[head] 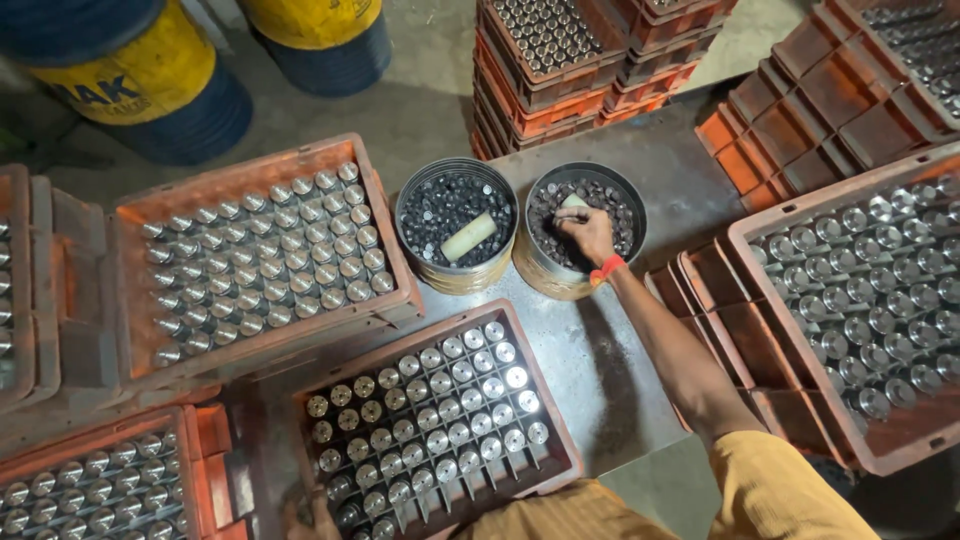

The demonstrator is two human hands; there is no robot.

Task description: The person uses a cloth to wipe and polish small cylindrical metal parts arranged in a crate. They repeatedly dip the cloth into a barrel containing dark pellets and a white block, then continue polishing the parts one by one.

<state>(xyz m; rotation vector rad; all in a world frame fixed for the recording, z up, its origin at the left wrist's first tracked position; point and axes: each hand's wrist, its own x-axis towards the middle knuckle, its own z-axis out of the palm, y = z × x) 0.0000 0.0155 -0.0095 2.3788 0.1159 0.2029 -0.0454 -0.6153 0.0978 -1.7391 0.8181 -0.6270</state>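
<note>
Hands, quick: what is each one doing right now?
Right hand: reaching into the right tin of small metal parts, fingers curled; a grip cannot be told.
Left hand: at the bottom edge, resting on the front crate; mostly hidden, cannot be told.

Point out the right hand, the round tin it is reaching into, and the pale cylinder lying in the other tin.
right hand (586, 232), head view: back of the hand.
right round tin (540, 272), head view: front outer wall.
pale cylinder (468, 237), head view: middle of its side.
</note>
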